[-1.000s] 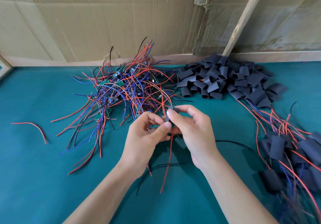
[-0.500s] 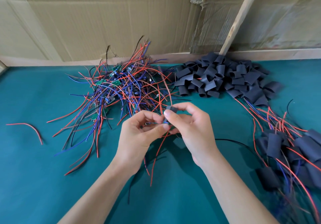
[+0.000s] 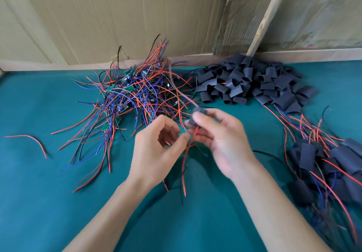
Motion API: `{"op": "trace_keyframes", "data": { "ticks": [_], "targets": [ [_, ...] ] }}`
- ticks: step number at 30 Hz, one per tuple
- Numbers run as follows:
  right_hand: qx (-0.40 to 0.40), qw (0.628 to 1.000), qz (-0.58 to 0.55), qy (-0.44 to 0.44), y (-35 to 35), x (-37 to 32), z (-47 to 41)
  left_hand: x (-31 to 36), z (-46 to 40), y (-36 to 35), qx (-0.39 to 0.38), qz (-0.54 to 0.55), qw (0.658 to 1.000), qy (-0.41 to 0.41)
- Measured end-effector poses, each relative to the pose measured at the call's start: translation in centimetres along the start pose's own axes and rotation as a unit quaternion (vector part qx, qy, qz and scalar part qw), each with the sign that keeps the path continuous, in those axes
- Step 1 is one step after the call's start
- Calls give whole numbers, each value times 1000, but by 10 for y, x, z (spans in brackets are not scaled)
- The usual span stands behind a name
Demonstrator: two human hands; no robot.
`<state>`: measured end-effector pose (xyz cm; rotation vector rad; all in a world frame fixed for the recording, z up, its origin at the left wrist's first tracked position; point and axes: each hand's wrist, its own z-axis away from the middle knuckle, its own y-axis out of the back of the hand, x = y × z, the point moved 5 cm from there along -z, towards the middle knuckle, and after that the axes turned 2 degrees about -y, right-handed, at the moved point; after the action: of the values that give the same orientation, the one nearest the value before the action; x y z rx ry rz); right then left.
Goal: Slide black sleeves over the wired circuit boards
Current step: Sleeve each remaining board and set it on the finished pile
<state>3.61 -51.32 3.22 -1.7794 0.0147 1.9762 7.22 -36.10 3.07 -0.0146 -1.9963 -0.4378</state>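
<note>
Mid-table — right hand (image 3: 221, 134) pinches sleeve (image 3: 196, 114) | left hand (image 3: 156, 148) curled, seemingly on wires (image 3: 186, 154)

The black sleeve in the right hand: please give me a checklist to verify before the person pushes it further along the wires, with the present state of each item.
1. Right hand holds the black sleeve: ok, thumb and fingers pinch it.
2. Wires pass through the sleeve: ok, a red wire hangs out below and another leaves above.
3. Left hand grips the wires below the sleeve: cannot tell, its fingers are curled beside the red wire, but blur hides the contact.
4. Circuit board fully covered: cannot tell, no board shows at the sleeve.
5. Held wires free of the pile of wired boards: cannot tell, the upper wire is blurred over it.
</note>
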Motion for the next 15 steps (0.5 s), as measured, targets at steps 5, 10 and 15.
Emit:
{"op": "trace_keyframes", "data": {
  "ticks": [5, 10, 15],
  "targets": [
    [90, 992, 75, 53, 82, -76, 19, -5, 6, -9, -270, -141, 952, -19],
    [161, 864, 476, -25, 156, -112, 55, 0, 11, -14, -358, -140, 923, -9],
    [234, 754, 613, -26, 227, -106, 59, -1, 11, -4, -386, -130, 913, 32]
  ]
}}
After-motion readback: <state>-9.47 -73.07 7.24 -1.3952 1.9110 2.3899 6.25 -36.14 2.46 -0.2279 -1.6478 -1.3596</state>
